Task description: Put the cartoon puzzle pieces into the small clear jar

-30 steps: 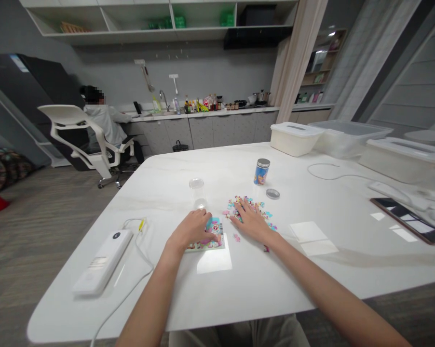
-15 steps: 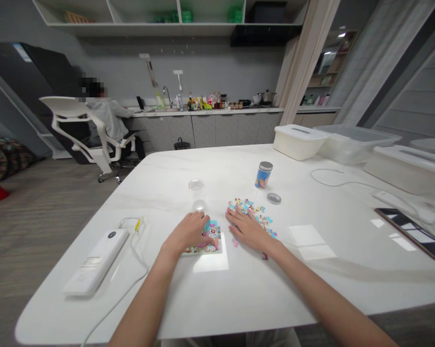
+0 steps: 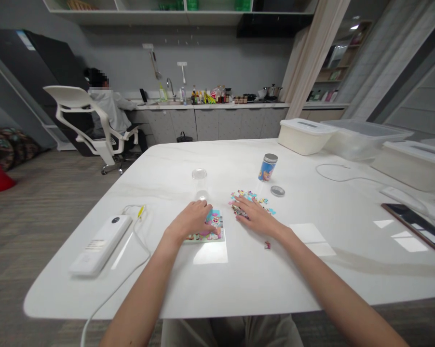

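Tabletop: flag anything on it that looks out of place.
One jigsaw piece lies alone on the near side of the right hand, apart from the jigsaw pile under and beyond it; it looks stray. The loose silver lid is slightly odd too: the blue canister beside it is already capped.

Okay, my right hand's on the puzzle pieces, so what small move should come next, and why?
I'd probably nudge the stray piece toward the pile with your right hand: it lies alone, nearer you, apart from the rest, while your left hand rests on the printed card.
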A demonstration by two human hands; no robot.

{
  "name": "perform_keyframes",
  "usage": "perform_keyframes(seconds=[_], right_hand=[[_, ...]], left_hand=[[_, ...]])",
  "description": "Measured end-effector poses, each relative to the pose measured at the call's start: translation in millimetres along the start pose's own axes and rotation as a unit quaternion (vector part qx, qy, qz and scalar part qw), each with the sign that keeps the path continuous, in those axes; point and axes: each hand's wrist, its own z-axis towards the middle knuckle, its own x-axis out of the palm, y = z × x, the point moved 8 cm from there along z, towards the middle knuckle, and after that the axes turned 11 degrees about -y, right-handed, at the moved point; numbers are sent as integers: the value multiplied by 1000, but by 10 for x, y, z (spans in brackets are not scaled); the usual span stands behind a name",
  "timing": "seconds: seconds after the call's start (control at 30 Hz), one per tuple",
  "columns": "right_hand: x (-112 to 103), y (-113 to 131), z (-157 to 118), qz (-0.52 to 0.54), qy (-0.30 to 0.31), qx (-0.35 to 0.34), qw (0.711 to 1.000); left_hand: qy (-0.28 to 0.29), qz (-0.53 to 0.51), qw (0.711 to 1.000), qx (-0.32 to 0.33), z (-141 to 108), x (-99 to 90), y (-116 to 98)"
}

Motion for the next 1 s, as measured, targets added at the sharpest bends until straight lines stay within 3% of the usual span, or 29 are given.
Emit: perform_keyframes(seconds=[0.07,0.17,0.3,0.37,0.43,0.53,0.63,0.7,0.77,0.83,0.87,0.93,1.0], right_hand=[[-51,56,14,44,-25,0,999],[-48,211,24,209,-32,27,977],[107,396,19,472,-18,97,876],[159,407,13,540,-24,134,830],[126,370,17,572,-46,155,804],[-74,255,30,587,-100,162,787],[-287,142,28,569,-144,153,795],[-335,101,27,553,-151,144,807],[-283,79,36,540,-138,145,817],[-189,49,47,514,-130,158,833],[-173,20,46,488,-146,165,845],[-259,-20,22,398,-221,159,876],[-439,64,-23,286,-296,99,906]], left_hand=[[-15,-36,999,-2,2,-54,-13],[-66,-142,988,-3,7,-201,-69],[-141,-259,955,-24,7,-408,-153],[-166,-295,940,-35,13,-466,-178],[-198,-332,919,-77,18,-489,-115],[-230,-409,868,-164,17,-432,82],[-207,-515,803,-216,46,-302,212],[-185,-584,756,-231,73,-244,228],[-183,-625,727,-218,95,-264,200],[-216,-622,728,-193,92,-353,180],[-242,-599,742,-181,77,-411,180],[-284,-512,796,-156,37,-525,171],[-285,-383,873,-102,17,-602,92]])
